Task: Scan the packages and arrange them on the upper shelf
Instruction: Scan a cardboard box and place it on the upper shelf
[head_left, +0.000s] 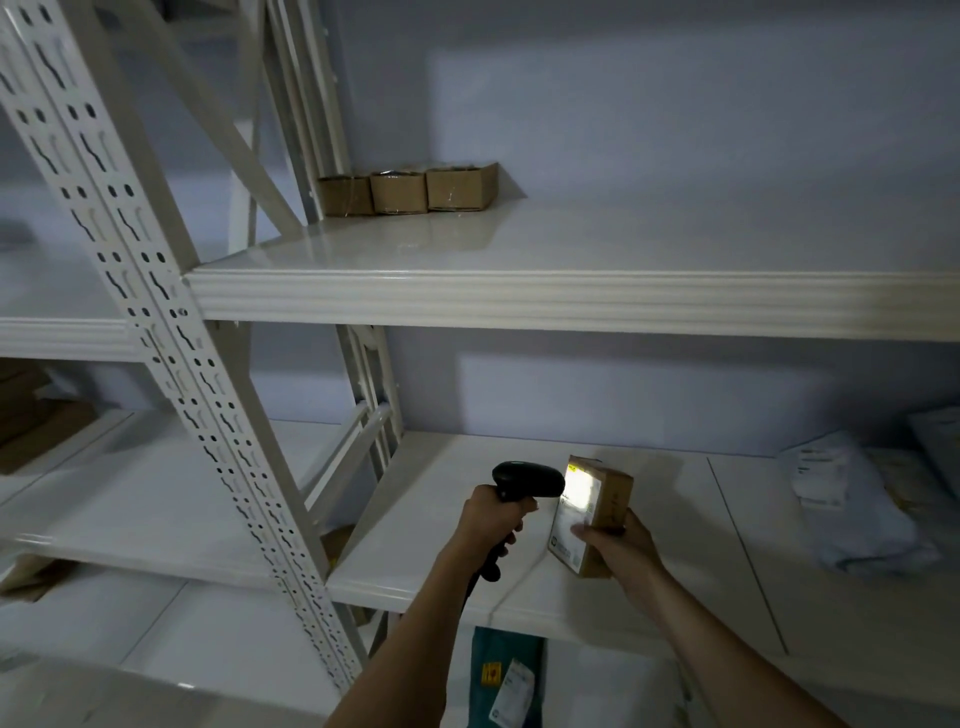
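My left hand (488, 522) grips a black handheld scanner (527, 480), whose head points right at a small brown cardboard package (610, 506). That package is held upright in my right hand (615, 545) above the lower shelf (441, 519). The scanner's light falls as a bright patch on the package's white label. On the upper shelf (571, 291), three similar brown packages (410, 189) stand side by side in a row at the back left corner.
A white perforated upright (171, 332) of the rack runs diagonally on the left. Pale soft mailer bags (852, 499) lie at the right of the lower shelf. Flat cardboard (31, 410) sits on the neighbouring rack at left. A teal parcel (506, 680) lies below.
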